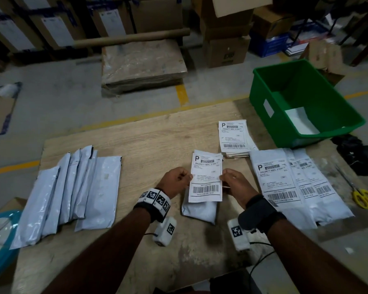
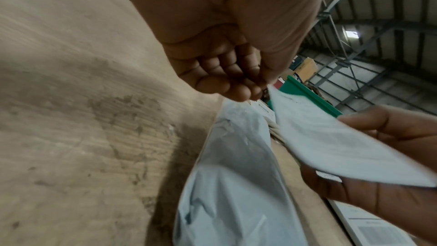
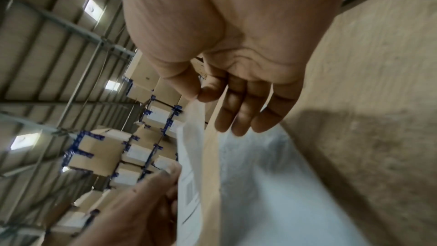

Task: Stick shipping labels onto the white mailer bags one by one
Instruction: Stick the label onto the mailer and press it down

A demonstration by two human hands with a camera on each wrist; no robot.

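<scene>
White shipping label hung just above the mailer bag on the tabletop | long axes roughly parallel, running away from the person | left hand pinched its left edge, right hand its right | bag directly below both grips, equally near.

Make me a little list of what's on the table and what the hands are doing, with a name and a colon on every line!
left hand: pinches the left edge of the label
right hand: pinches the right edge of the label
label: held above a white mailer bag
white mailer bag: lies on the wooden table, under the label
plain bags: fanned out on the left
labelled bags: overlapping on the right
label stack: behind the hands
green bin: far right
yellow scissors: right edge
</scene>
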